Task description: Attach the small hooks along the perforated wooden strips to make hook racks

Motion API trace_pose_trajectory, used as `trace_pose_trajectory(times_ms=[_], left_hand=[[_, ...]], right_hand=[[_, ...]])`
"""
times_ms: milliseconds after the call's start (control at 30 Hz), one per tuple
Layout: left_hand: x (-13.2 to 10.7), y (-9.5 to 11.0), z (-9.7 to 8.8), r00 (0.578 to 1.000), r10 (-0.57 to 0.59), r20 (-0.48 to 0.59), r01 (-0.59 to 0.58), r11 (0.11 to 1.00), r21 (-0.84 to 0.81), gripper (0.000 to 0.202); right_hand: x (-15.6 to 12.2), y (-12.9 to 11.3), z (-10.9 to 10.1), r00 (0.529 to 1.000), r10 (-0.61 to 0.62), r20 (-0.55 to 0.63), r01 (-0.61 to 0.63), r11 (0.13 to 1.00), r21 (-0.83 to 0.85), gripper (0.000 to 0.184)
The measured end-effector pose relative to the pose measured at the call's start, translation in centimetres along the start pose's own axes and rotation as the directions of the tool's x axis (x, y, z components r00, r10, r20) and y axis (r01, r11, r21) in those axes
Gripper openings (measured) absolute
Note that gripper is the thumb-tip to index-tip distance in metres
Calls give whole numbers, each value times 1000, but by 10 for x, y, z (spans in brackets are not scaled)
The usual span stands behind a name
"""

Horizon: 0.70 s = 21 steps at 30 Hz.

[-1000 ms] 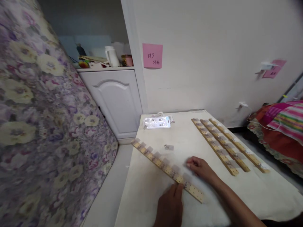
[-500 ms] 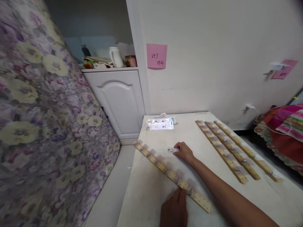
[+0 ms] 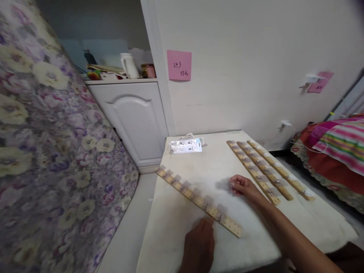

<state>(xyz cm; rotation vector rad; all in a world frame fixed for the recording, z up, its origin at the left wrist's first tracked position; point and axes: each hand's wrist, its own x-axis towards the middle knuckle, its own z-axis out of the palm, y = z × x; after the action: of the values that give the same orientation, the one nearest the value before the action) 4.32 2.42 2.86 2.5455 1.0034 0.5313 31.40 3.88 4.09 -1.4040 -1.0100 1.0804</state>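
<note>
A long pale wooden strip with rows of small holes lies slanted across the table. Small metal clips with clear plastic tabs sit along most of it, while its near right end is bare. My left hand is closed at the strip's near edge, its fingertips against the wood. To the right of the strip, my right hand is raised a little over the table with thumb and fingers pinched. A small clear plastic piece juts out leftward from that pinch, smeared by motion.
Three similar strips with clips lie side by side on the table's right part. Clear blister packs rest at the back edge. A flowered curtain hangs at left, and a bed with a striped cover stands at right.
My right hand has moved right, away from the slanted strip, with the clear piece between its fingers. My left hand stays by the strip's near edge. The view has shifted slightly.
</note>
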Motion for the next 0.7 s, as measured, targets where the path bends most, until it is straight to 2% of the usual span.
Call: trace_pose_trajectory(times_ms=[100,200,300,433,533,700], left_hand=[[-2,0,1,998,54,-30,-55,998,-32,31],[-5,5,4,992,128,-21,-128,991,-31,27],[-9,12,12,971,237,26,-237,971,-19,31],[-13,17,25,924,381,25,-381,924,-8,42],[-13,18,30,922,384,54,-384,923,2,47],[-10,21,30,940,310,146,-317,948,34,53]], right_hand=[[-39,12,-13,998,32,-45,-30,998,49,31],[-63,25,-10,996,81,33,-82,996,33,32],[-71,30,1,985,115,130,-113,993,-17,33],[-72,28,8,983,100,154,-93,994,-53,30],[-72,26,8,982,101,162,-91,994,-68,29],[-72,23,9,984,103,143,-90,991,-96,27]])
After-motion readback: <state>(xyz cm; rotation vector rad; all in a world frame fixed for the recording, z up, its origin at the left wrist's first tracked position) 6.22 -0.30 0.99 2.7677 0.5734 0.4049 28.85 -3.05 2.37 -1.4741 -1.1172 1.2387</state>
